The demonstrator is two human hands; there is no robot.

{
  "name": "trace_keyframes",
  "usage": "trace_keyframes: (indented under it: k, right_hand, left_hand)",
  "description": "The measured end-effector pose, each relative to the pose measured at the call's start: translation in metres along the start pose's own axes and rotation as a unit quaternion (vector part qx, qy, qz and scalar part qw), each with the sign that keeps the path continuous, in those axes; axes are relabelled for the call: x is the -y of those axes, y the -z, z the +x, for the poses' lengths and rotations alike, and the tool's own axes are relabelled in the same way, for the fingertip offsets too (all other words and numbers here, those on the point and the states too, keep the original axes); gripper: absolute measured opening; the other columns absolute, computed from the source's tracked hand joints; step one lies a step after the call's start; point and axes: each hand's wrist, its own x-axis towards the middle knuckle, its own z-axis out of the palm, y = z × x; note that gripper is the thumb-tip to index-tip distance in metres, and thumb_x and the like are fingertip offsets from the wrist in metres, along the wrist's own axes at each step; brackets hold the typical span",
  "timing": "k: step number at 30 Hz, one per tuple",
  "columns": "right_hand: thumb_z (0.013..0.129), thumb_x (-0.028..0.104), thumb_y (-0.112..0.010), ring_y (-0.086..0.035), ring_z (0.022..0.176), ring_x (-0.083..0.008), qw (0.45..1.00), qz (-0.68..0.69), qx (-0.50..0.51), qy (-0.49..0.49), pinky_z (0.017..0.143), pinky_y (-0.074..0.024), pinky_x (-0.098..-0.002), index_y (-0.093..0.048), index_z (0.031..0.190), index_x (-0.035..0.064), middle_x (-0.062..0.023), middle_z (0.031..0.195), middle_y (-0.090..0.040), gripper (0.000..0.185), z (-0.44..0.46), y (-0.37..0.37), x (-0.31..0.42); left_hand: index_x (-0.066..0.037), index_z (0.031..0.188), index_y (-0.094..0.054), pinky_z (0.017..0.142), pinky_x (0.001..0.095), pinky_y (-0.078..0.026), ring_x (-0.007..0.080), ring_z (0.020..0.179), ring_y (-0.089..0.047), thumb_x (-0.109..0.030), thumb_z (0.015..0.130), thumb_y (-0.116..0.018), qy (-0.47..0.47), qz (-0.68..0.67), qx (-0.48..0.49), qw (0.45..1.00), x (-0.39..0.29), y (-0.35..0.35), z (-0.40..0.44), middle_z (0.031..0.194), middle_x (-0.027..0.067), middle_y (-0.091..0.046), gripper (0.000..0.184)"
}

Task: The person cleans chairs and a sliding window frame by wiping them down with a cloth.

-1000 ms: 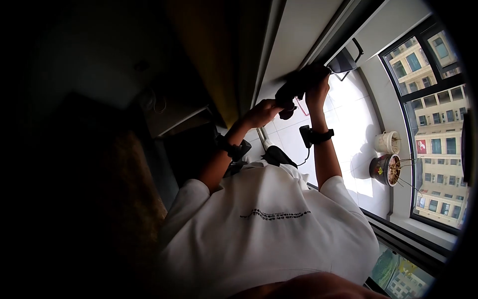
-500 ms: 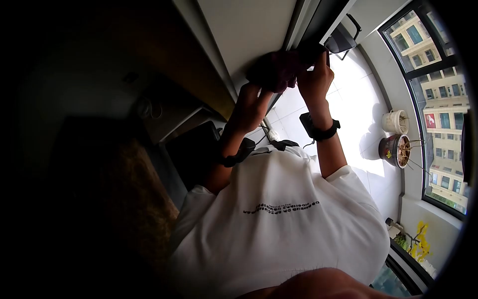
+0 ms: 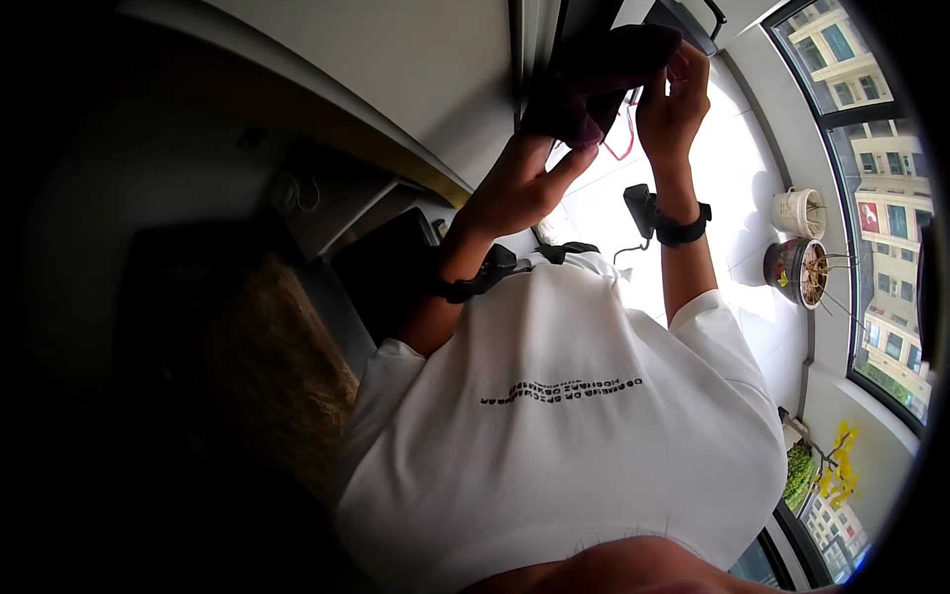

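A dark purple cloth point(image 3: 604, 74) is bunched and folded between my two hands, in front of the edge of a pale panel. My left hand point(image 3: 529, 188) grips its lower left end; the thumb presses on a hanging fold and the other fingers are partly hidden. On the upper right, my right hand point(image 3: 673, 104) pinches the cloth's far end between bent fingers. Below the cloth a thin red loop point(image 3: 623, 139) shows against the bright floor; what it belongs to cannot be made out. A black strap with a small box is on each wrist.
The pale panel point(image 3: 396, 69) rises at upper left. On the right, a white pot point(image 3: 792, 213) and a dark pot with dry stems point(image 3: 787, 272) stand by the window point(image 3: 871, 188). A black chair point(image 3: 683, 22) is at the top. A brown surface point(image 3: 277, 376) lies in shadow on the left.
Both hands have moved up and right with the cloth, which is now spread a little wider between them. The red loop has come into view below it. The camera view has shifted slightly.
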Motion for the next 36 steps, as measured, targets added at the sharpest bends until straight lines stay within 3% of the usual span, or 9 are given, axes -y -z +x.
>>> trace_keyframes:
  k: [5, 9, 16, 19, 23, 27, 31, 34, 36]
  right_hand:
    - [0.097, 0.006, -0.049, -0.064, 0.081, -0.0298, 0.994, 0.012, 0.048, -0.094, 0.074, -0.0512, -0.0337, -0.052, 0.116, -0.0001, -0.0161, 0.095, -0.063, 0.02, -0.014, -0.036, 0.028]
    - [0.084, 0.02, -0.07, -0.053, 0.103, -0.0353, 0.97, 0.063, 0.156, -0.173, 0.086, -0.0441, -0.0403, -0.046, 0.123, 0.0013, -0.0196, 0.115, -0.048, 0.049, -0.093, -0.062, -0.026]
    - [0.076, 0.019, -0.078, -0.055, 0.096, -0.0375, 0.972, 0.061, 0.189, -0.127, 0.082, -0.0464, -0.0411, -0.045, 0.121, 0.0025, -0.0178, 0.108, -0.052, 0.058, -0.098, -0.042, -0.035]
    - [0.084, 0.018, -0.071, -0.058, 0.093, -0.03, 0.963, 0.121, 0.177, -0.166, 0.077, -0.0477, -0.0382, -0.043, 0.121, 0.0021, -0.0157, 0.105, -0.053, 0.049, -0.104, -0.045, -0.062]
    - [0.092, 0.016, -0.063, -0.057, 0.088, -0.0202, 0.987, 0.156, -0.001, 0.046, 0.075, -0.0462, -0.0335, -0.033, 0.12, -0.0025, -0.0138, 0.107, -0.051, 0.046, -0.009, -0.051, 0.0]
    - [0.087, 0.017, -0.069, -0.053, 0.082, -0.015, 0.983, 0.119, -0.072, 0.116, 0.072, -0.0427, -0.0258, -0.03, 0.116, 0.0005, -0.0107, 0.104, -0.046, 0.051, 0.023, -0.069, -0.006]
    - [0.079, 0.02, -0.078, -0.057, 0.087, -0.0165, 0.985, 0.025, -0.072, 0.156, 0.076, -0.0447, -0.0243, -0.032, 0.116, 0.0013, -0.0085, 0.105, -0.047, 0.062, -0.011, -0.082, -0.025]
    - [0.072, 0.022, -0.083, -0.056, 0.1, -0.0228, 0.981, -0.072, 0.057, 0.169, 0.085, -0.0445, -0.0311, -0.038, 0.127, -0.0007, -0.0123, 0.115, -0.048, 0.074, -0.057, -0.072, -0.052]
    - [0.07, 0.023, -0.083, -0.054, 0.108, -0.0274, 0.981, -0.033, 0.134, 0.134, 0.092, -0.042, -0.0365, -0.043, 0.132, -0.0006, -0.0164, 0.122, -0.047, 0.077, -0.094, -0.071, -0.091]
  left_hand:
    - [0.007, 0.132, -0.045, 0.109, 0.035, -0.031, 0.0198, 0.125, -0.046, -0.001, 0.09, -0.057, -0.026, -0.14, -0.078, 0.987, -0.031, -0.022, 0.001, 0.134, 0.0137, -0.05, 0.044]
    - [0.0, 0.1, -0.06, 0.088, 0.0339, -0.046, 0.0249, 0.092, -0.06, -0.009, 0.09, -0.06, -0.072, 0.008, -0.121, 0.99, -0.05, -0.018, -0.004, 0.101, 0.013, -0.064, 0.014]
    - [0.002, 0.11, -0.059, 0.091, 0.0364, -0.045, 0.0316, 0.101, -0.06, -0.012, 0.096, -0.053, 0.084, 0.115, -0.05, 0.988, 0.007, -0.01, -0.012, 0.11, 0.0182, -0.063, 0.021]
    - [0.001, 0.111, -0.061, 0.093, 0.0347, -0.045, 0.0272, 0.103, -0.06, -0.011, 0.086, -0.057, -0.02, 0.041, -0.054, 0.998, -0.025, -0.012, -0.02, 0.109, 0.0176, -0.064, 0.028]
    - [0.001, 0.12, -0.06, 0.099, 0.0361, -0.042, 0.0279, 0.113, -0.058, -0.013, 0.069, -0.058, -0.327, 0.029, -0.043, 0.944, -0.015, -0.012, -0.059, 0.118, 0.0179, -0.063, 0.053]
    - [0.001, 0.118, -0.059, 0.092, 0.0342, -0.046, 0.0236, 0.101, -0.06, -0.015, 0.075, -0.063, -0.046, 0.101, -0.149, 0.983, -0.035, 0.018, -0.045, 0.108, 0.0155, -0.065, 0.046]
    - [0.002, 0.117, -0.059, 0.085, 0.0323, -0.049, 0.0193, 0.09, -0.062, -0.017, 0.081, -0.068, 0.047, 0.151, -0.197, 0.968, -0.046, 0.034, -0.037, 0.099, 0.0131, -0.067, 0.041]
    - [0.002, 0.108, -0.062, 0.076, 0.028, -0.05, 0.0136, 0.079, -0.063, -0.025, 0.089, -0.067, 0.033, 0.181, -0.212, 0.96, -0.034, 0.03, -0.038, 0.085, 0.0099, -0.068, 0.033]
    - [0.002, 0.091, -0.065, 0.064, 0.0285, -0.049, 0.0122, 0.067, -0.061, -0.032, 0.091, -0.065, 0.244, 0.117, -0.135, 0.953, -0.015, 0.032, -0.046, 0.072, 0.0078, -0.065, 0.033]
